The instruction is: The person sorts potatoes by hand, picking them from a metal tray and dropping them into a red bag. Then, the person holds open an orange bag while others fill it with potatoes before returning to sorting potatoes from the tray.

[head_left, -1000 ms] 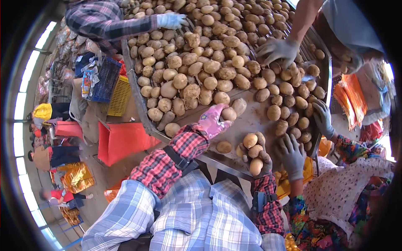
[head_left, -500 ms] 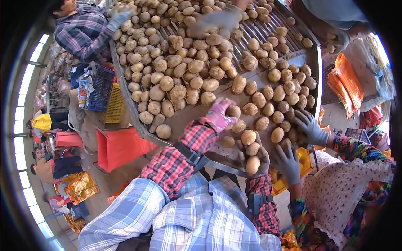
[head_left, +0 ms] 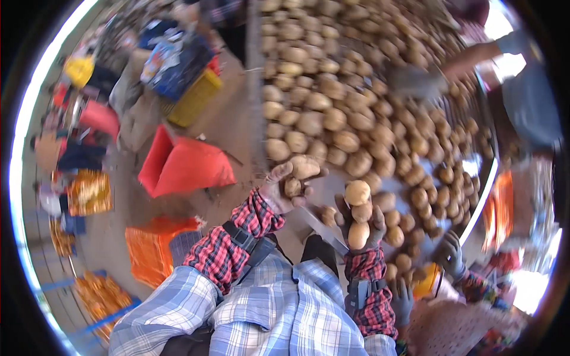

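Note:
My left hand (head_left: 282, 191), in a pale worn glove, is raised off the table and closed around two potatoes (head_left: 298, 175), one large and one small. My right hand (head_left: 363, 228) in a dark glove cradles a stack of three potatoes (head_left: 358, 212) against its palm, just over the near edge of the sorting table (head_left: 325, 231). A big heap of potatoes (head_left: 356, 101) covers the table beyond both hands. The picture is blurred by head motion.
A co-worker's gloved hand (head_left: 449, 254) reaches onto the table at the lower right, and another person's arm (head_left: 469, 62) stretches in from the far right. On the floor to the left lie a red sack (head_left: 184, 166), an orange mesh bag (head_left: 151, 249) and yellow and blue crates (head_left: 193, 83).
The view has swung left and blurred. My left hand has lifted from the table surface with potatoes in it. My right hand still holds its stack of potatoes.

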Demonstrator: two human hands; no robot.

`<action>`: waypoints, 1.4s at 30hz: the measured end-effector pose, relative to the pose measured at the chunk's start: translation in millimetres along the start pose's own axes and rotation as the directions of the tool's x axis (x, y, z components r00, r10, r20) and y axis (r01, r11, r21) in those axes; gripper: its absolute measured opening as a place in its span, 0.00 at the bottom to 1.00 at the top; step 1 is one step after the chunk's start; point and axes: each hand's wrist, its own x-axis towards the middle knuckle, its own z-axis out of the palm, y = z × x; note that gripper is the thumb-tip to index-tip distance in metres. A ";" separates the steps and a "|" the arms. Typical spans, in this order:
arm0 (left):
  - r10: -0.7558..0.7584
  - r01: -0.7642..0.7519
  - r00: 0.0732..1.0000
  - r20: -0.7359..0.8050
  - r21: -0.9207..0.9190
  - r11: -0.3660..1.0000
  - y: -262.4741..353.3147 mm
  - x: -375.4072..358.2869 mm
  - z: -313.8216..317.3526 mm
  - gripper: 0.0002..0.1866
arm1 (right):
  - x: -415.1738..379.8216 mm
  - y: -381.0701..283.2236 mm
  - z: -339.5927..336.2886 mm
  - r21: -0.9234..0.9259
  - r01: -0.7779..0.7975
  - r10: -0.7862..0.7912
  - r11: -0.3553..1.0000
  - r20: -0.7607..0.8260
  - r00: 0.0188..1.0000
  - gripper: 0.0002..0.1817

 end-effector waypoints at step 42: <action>0.465 0.073 0.871 0.160 0.893 -0.443 245.1 -162.4 -55.5 0.15 | 7.1 183.8 27.6 -0.947 -0.063 -0.490 -0.313 0.104 0.865 0.20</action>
